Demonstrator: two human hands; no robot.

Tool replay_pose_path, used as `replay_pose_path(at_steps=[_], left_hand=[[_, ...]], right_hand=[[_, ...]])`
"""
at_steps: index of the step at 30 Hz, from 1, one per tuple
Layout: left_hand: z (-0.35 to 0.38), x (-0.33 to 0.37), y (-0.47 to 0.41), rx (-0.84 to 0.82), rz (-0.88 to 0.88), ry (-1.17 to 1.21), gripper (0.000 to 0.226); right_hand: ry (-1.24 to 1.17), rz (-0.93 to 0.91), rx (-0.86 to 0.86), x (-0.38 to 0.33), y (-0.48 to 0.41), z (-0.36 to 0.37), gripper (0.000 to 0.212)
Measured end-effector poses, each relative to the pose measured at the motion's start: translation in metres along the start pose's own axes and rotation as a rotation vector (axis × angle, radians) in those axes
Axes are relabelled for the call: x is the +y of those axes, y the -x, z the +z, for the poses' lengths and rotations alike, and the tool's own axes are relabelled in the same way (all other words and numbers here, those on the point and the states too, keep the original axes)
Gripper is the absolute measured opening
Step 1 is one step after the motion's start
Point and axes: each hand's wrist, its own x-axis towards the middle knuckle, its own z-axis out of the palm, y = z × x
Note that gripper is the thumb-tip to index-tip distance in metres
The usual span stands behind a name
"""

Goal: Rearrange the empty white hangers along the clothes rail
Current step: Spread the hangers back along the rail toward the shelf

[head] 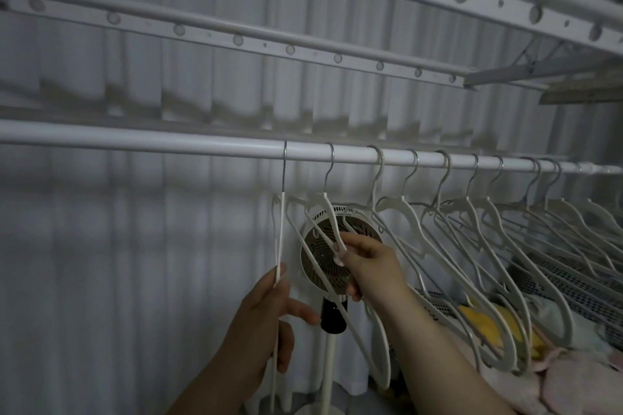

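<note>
Left hand [266,323] pinches the end slim white plastic hanger [280,229], right hand [367,263] closes its grip on the neighbouring hanger [325,209], both hooked on the white metal clothes rail [168,141]; a sideways tug could tangle them or strike the round fan [320,271] behind.

The clothes rail [168,140] runs left to right across the view, below two drilled bars [236,40] and in front of a curtain [135,246]. The hangers [403,199] hang from its middle through to its right end, crowding closer toward the right. The leftmost hanger [280,229] hangs edge-on, apart from the row, with the left hand [266,320] gripping its lower part. Just right of it, the right hand [367,266] pinches the second hanger [328,209] by one arm. Behind these two stands a fan [332,266] on a pole [328,374]. Under the right-hand hangers lies a heap of clothes [573,381] — mesh [556,280] behind it.
</note>
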Motion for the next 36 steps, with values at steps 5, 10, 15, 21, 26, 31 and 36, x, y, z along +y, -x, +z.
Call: replay_pose_path(at_steps=[5, 10, 15, 21, 26, 31, 36], left_hand=[[-0.002, -0.001, -0.002, 0.009, 0.005, 0.028, 0.038], [-0.002, -0.004, -0.005, 0.01, -0.011, 0.062, 0.038], [-0.002, -0.004, -0.005, -0.015, -0.011, 0.044, 0.04], [-0.002, -0.003, -0.005, -0.04, 0.002, -0.011, 0.041], [-0.002, -0.001, -0.006, -0.031, -0.026, -0.007, 0.034], [-0.02, 0.007, 0.0, 0.049, -0.036, -0.124, 0.015], [-0.073, 0.025, 0.022, 0.285, 0.228, -0.492, 0.026]], right_hand=[[-0.014, 0.001, -0.004, 0.0, 0.0, 0.002, 0.021], [-0.025, -0.011, -0.015, -0.001, 0.0, 0.001, 0.029], [-0.029, -0.001, 0.01, 0.002, -0.001, 0.0, 0.019], [-0.011, -0.015, 0.033, 0.007, 0.0, -0.004, 0.018], [0.037, -0.012, 0.037, 0.006, 0.0, -0.005, 0.019], [0.404, -0.124, 0.123, -0.007, 0.006, -0.008, 0.028], [0.511, -0.34, 0.196, -0.037, 0.017, 0.007, 0.022]])
